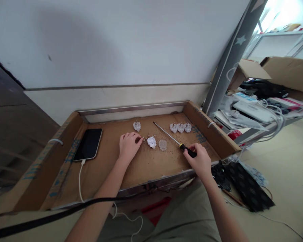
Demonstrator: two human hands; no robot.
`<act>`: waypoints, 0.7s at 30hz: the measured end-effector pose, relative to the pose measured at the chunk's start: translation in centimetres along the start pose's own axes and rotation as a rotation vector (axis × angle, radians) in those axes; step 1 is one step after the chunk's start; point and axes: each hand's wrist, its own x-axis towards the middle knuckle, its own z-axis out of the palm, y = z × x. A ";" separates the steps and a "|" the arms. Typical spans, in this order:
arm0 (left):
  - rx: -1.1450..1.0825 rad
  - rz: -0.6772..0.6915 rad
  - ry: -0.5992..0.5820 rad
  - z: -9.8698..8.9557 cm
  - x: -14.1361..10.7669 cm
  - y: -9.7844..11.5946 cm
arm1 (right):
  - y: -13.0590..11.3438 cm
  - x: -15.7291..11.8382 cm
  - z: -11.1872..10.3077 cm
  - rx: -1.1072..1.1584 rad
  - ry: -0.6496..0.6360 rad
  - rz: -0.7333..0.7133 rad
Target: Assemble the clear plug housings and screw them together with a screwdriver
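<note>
At the far left of my view, a black slab smartphone (88, 144) lies face up on the brown cardboard tray (151, 164), its white charging cable (79, 178) trailing toward the near edge. Blue printed characters (68, 156) run along the tray's left flap; I cannot read them at this size, and the phone shows no brand.

My left hand (128, 145) rests knuckles up on the cardboard, fingers curled and closed on small metal parts (147, 137) at the fingertips, just beside a white plastic plug body (152, 142) lying opened. A clear round plug cover (163, 145) sits just right of it, apart from its mate. I judge this plug to be the one in hand, not yet closed up. A single white plug (136, 126) lies farther back, alone, and I cannot tell whether it is finished.

My right hand (199, 159) wraps shut around the black-and-yellow handle of a long steel-shafted screwdriver (174, 139), whose tip points to the far left and touches no plug. Beyond it, a row of three white plugs (180, 127) lies side by side at the far right of the tray; they look whole, so I take them for done or waiting. More blue print (199, 134) marks the right flap, again illegible. Boxes and papers (255, 107) crowd a shelf to the right, their labels too small to read.
</note>
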 end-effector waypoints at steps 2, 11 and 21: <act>-0.002 0.002 0.000 -0.1 -0.1 0.1 | 0.0 0.0 0.0 0.002 0.004 -0.001; -0.008 -0.015 -0.008 0.0 -0.2 0.3 | 0.2 0.0 0.1 0.001 0.010 -0.008; 0.018 0.018 -0.009 -0.1 -0.5 0.8 | 0.1 0.1 0.1 -0.026 -0.003 0.004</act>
